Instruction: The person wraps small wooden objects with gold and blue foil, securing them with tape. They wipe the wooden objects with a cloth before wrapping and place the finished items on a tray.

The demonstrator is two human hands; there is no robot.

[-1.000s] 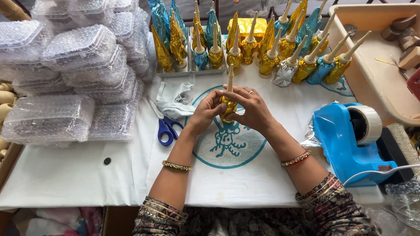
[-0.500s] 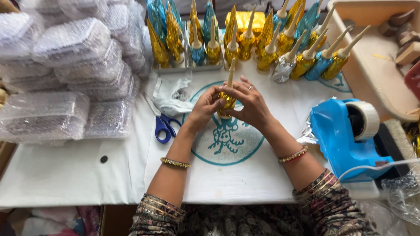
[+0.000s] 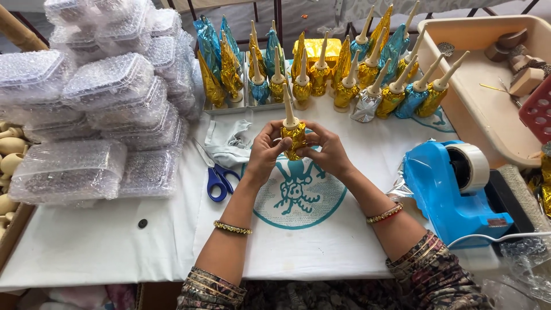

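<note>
Gold foil covers the small cone-tipped bottle (image 3: 295, 136), held upright above the teal round print on the white tablecloth (image 3: 86, 247). Left hand (image 3: 265, 150) and right hand (image 3: 325, 150) close their fingers around its foil body from either side. Left of the bottle lie blue-handled scissors (image 3: 217, 179); behind it stands a row of gold and blue foil-wrapped bottles (image 3: 344, 80); to its right sits a blue tape dispenser (image 3: 453, 189).

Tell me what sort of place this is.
Likely a small handcraft packing workbench: rows of foil-wrapped pieces, stacked bubble-wrapped boxes and a blue tape dispenser surround both hands, left hand and right hand, holding a gold-wrapped piece.
</note>
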